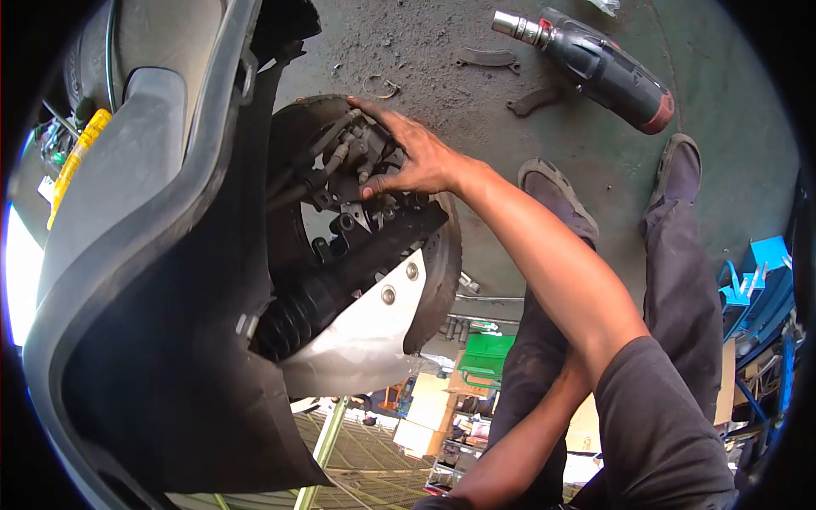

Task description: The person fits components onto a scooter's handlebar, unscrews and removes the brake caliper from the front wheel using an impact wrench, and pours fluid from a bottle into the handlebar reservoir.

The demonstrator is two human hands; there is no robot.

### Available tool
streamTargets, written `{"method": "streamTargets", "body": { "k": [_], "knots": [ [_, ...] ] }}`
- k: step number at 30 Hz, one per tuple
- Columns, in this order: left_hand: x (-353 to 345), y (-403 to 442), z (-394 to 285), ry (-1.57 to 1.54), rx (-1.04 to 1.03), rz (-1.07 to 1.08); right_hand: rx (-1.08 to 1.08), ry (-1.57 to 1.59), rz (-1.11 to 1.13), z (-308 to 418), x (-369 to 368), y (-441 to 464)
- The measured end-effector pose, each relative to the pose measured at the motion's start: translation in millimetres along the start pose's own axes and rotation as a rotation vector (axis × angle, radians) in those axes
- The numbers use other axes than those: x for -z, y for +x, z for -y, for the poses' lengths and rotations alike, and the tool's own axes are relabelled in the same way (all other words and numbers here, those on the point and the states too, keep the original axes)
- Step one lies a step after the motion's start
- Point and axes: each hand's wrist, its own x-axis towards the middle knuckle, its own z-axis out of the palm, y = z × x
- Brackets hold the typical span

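My right hand reaches into the wheel arch with its fingers and thumb spread around a brake caliper. The fingertips lie near the rim of the brake disc, and the thumb presses on the caliper's near side. Below the hand, a black strut with a ribbed boot runs diagonally through the arch. My left forearm passes behind my right arm, which hides the left hand. Two worn brake pads lie on the floor beyond the hand.
A black impact wrench with a socket lies on the dirty floor near my shoes. The car's fender and black liner fill the left side. A green crate and a blue rack stand in the background.
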Motion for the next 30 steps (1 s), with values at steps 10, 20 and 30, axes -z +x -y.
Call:
{"method": "streamTargets", "body": {
  "k": [10, 20, 30],
  "knots": [
    [34.2, 16.3, -36.0, 0.071, 0.246, 0.164, -0.041, -0.057, -0.169, 2.2, -4.4, 41.5],
    [49.6, 22.1, -32.6, 0.097, 0.184, 0.244, 0.035, -0.778, -0.181, 25.0, 55.8, 55.7],
    [3.9, 23.0, -36.9, 0.190, 0.168, 0.182, -0.035, -0.581, 0.002, 66.0, 80.1, -42.1]
  ]
}}
